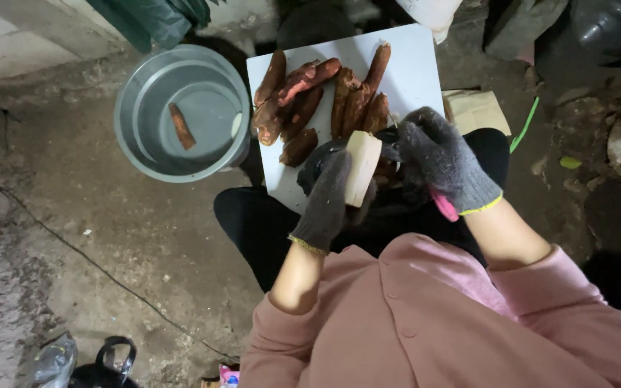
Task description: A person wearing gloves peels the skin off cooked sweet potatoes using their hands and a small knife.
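1. Peeled root piece [362, 167], pale and blocky, sits in your left hand [327, 201]. Your gray-gloved fingers are curled shut around its lower side.
2. Its long side runs up and down, tipped a little away from you, over your lap.
3. Your right hand [443, 159] is just beside the piece, on its right. It is closed around a tool with a pink handle [444, 206]. You cannot see the tool's working end.
4. Past both hands lies a white board [411, 68] with a pile of reddish-brown roots [318, 100].
5. Left of the board stands a metal bowl [181, 111] on the floor with one root [181, 126] inside.
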